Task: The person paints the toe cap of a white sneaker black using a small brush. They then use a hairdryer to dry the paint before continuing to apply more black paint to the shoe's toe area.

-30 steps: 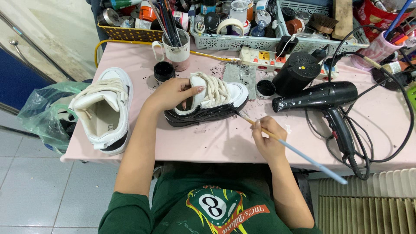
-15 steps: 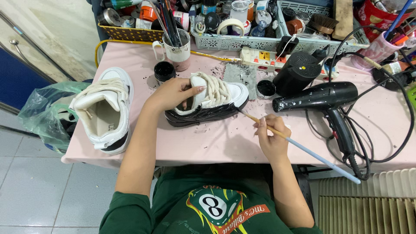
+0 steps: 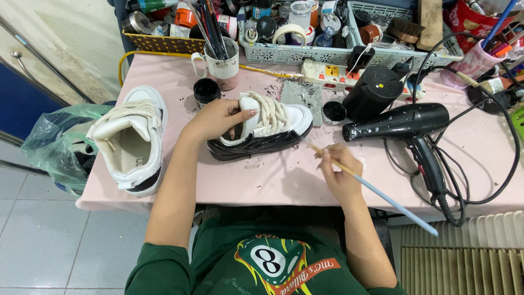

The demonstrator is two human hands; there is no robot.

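Black-and-white lace-up sneaker mid-table on pink tabletop, toe beside small black paint jar.
Left hand gripping sneaker's collar; right hand pinched around long light-blue-handled paintbrush, just beside black hair dryer.

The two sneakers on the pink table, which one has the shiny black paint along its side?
The sneaker gripped by the left hand, mid-table. The other sneaker at the table's left edge is mostly white and nobody is touching it.

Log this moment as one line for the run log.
left hand: holding sneaker by its opening | right hand: holding paintbrush, tip near sneaker toe | second sneaker: lying on table at left
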